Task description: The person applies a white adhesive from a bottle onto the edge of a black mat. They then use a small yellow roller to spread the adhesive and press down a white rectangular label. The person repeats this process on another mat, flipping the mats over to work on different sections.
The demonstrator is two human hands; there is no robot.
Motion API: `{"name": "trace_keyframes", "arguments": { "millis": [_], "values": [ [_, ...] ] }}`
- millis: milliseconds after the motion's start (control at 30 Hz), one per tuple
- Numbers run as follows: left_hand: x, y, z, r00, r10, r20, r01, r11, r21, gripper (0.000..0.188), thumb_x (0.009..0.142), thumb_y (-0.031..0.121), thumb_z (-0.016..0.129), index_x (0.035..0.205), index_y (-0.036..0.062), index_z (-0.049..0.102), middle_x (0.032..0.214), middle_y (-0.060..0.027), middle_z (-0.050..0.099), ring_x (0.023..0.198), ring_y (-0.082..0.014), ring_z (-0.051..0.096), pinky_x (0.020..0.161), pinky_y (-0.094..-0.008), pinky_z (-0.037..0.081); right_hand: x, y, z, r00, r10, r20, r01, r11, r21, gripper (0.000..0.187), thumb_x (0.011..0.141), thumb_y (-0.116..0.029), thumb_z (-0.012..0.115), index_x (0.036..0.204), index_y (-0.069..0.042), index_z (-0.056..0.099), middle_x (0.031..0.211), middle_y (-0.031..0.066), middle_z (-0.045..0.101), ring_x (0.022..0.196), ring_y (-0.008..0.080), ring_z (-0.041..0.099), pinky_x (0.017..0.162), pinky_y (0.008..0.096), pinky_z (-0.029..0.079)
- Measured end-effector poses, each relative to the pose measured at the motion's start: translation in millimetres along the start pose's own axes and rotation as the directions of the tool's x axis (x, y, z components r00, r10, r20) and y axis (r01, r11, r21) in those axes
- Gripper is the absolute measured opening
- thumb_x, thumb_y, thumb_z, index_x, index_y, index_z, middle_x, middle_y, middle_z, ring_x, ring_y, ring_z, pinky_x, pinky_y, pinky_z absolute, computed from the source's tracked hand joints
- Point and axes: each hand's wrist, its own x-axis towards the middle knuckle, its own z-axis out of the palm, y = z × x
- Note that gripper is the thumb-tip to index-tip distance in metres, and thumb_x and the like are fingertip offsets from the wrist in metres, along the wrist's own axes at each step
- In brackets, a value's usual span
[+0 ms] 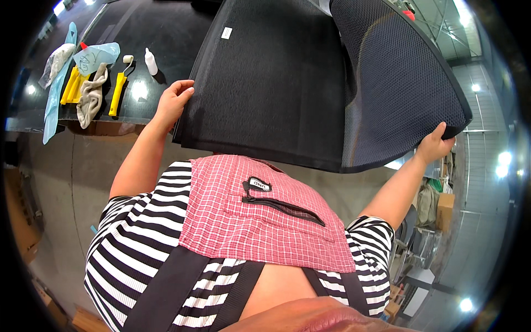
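Note:
A large black textured mat lies on the dark table in front of me, with layers showing at its left edge. A small white label sits near its upper left. My left hand pinches the mat's left edge between thumb and fingers. On the right, a honeycomb-patterned dark grey mat is lifted and curls upward, its right side raised off the black one. My right hand grips its near right corner, thumb on top, with the other fingers partly hidden beneath.
On the dark table at the left are a white squeeze bottle, a yellow-handled roller, a beige cloth, a yellow tool and light-blue plastic film. Cardboard boxes stand at the right.

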Motion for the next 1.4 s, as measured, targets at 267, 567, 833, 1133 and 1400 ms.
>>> {"name": "trace_keyframes", "arguments": {
  "millis": [267,567,833,1133,1400],
  "values": [
    [9,-24,2,0.999,0.027,-0.045,-0.019,0.986,0.164,0.034,0.096,0.018,0.071,0.126,0.0024,0.069,0.103,-0.0040,0.069,0.094,-0.0123,0.062,0.086,-0.0268,0.050,12,-30,13,1.000,0.009,-0.026,-0.008,1.000,0.003,0.051,0.092,-0.041,0.074,0.107,0.007,0.067,0.105,0.0193,0.072,0.095,0.0320,0.069,0.086,0.0426,0.053],
    [12,-26,-2,0.996,0.074,-0.049,-0.054,0.943,0.327,0.039,0.092,0.024,0.074,0.124,0.0029,0.070,0.116,-0.0132,0.068,0.105,-0.0229,0.064,0.095,-0.0342,0.051,-171,-219,22,0.656,-0.556,0.510,0.178,0.771,0.611,0.062,0.075,-0.015,0.078,0.131,0.002,0.059,0.124,0.0206,0.068,0.106,0.0309,0.071,0.093,0.0382,0.056],
    [12,-7,1,0.994,0.087,-0.062,-0.043,0.862,0.505,0.037,0.092,0.028,0.072,0.122,0.0058,0.070,0.123,-0.0152,0.063,0.104,-0.0263,0.064,0.094,-0.0376,0.053,-295,-193,41,-0.055,-0.403,0.913,-0.102,0.912,0.397,0.038,0.085,-0.027,0.074,0.117,-0.006,0.071,0.147,0.0189,0.055,0.139,0.0351,0.048,0.118,0.0488,0.035],
    [23,-12,6,0.985,0.143,-0.093,-0.038,0.717,0.696,0.068,0.088,0.031,0.076,0.142,-0.0024,0.053,0.137,-0.0253,0.057,0.128,-0.0379,0.055,0.111,-0.0428,0.043,-256,-32,46,0.523,0.235,0.819,-0.233,0.964,-0.128,0.034,0.088,-0.018,0.071,0.118,-0.003,0.070,0.127,0.0175,0.068,0.124,0.0331,0.061,0.107,0.0416,0.047],
    [75,10,11,0.881,-0.472,0.009,0.471,0.880,0.069,0.086,0.091,0.049,0.074,0.150,-0.0048,0.041,0.145,-0.0237,0.052,0.132,-0.0288,0.054,0.109,-0.0419,0.044,-255,118,75,-0.129,0.618,0.775,-0.895,0.265,-0.360,0.052,0.099,-0.053,0.061,0.121,-0.007,0.070,0.115,0.0102,0.071,0.112,0.0228,0.065,0.098,0.0368,0.050]
  ]
}}
